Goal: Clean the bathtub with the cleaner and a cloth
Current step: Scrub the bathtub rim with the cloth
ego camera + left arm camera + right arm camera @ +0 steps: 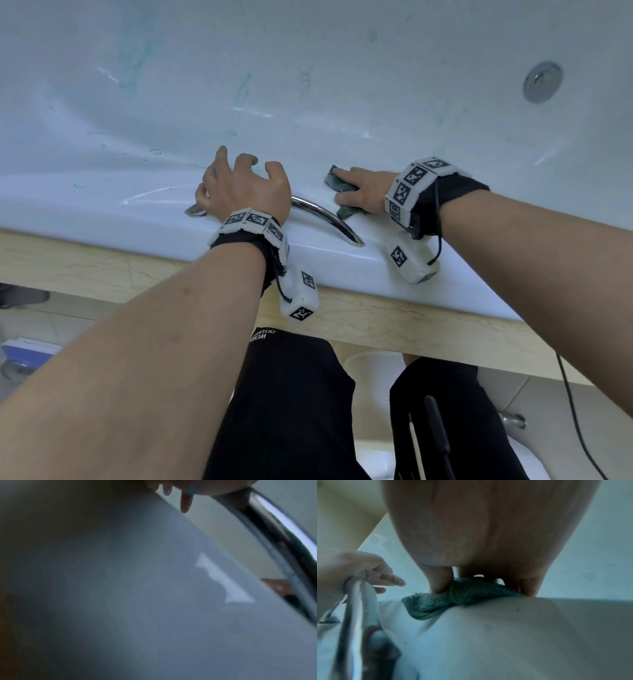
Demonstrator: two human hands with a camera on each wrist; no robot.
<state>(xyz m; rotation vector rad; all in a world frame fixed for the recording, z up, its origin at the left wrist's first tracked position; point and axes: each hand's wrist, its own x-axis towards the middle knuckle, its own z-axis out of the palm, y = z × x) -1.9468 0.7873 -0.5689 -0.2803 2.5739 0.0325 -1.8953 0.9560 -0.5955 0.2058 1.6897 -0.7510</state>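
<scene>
Right hand lies flat, fingers extended, pressing cloth onto tub rim; cloth mostly under palm and fingers. Left hand rests on handle, fingers loosely curled over the rim's inner edge.

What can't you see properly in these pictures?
- Cleaner bottle: in no view, so where it stands is unknown.
- Cloth: mostly covered by the right hand in the head view.
- Grab bar: its middle is hidden under the left hand.
- Left wrist view: blurred and dark; only fingertips and the bar show.
- Bathtub: its floor is cut off at the frame's top.
</scene>
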